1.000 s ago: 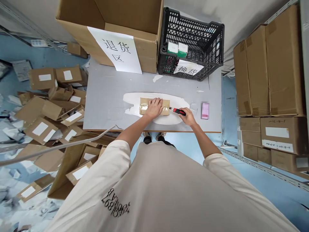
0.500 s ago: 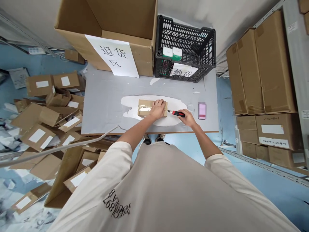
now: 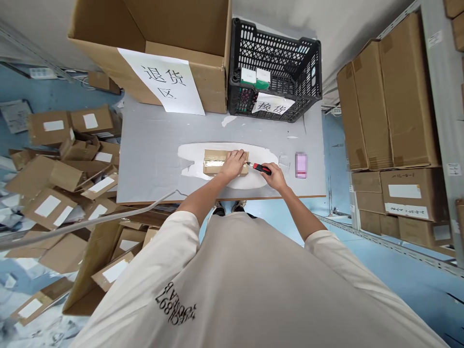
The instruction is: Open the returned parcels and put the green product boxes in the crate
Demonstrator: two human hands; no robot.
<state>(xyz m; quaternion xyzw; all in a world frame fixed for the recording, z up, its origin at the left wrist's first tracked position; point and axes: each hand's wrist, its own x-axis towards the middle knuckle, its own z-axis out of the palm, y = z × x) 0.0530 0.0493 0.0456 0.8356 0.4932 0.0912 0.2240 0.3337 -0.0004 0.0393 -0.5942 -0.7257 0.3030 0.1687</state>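
A small cardboard box [image 3: 213,167] with shiny clear tape lies on the worn white patch of the table [image 3: 152,159]. My left hand [image 3: 234,163] rests over the right half of the box, its fingers bent across the top towards the far edge, holding it down. In my right hand [image 3: 274,177] is a red-and-black utility knife [image 3: 260,168], gripped by its handle. The knife points left, and its blade meets the box's right end near the taped seam. How deep the tip reaches cannot be seen.
Behind stand a large open carton [image 3: 213,89] and a black plastic crate [image 3: 308,96] holding small white-and-green boxes [image 3: 263,79]. A pink phone-like object [image 3: 301,165] lies at right. Cardboard boxes [image 3: 47,205] heap up at left; stacked cartons [image 3: 409,92] fill a right-hand shelf. A cable [image 3: 119,216] crosses the front left.
My right hand has moved slightly left with the knife, bringing the blade onto the box's right end. My left hand stays on the box. The whole view has shifted a little.
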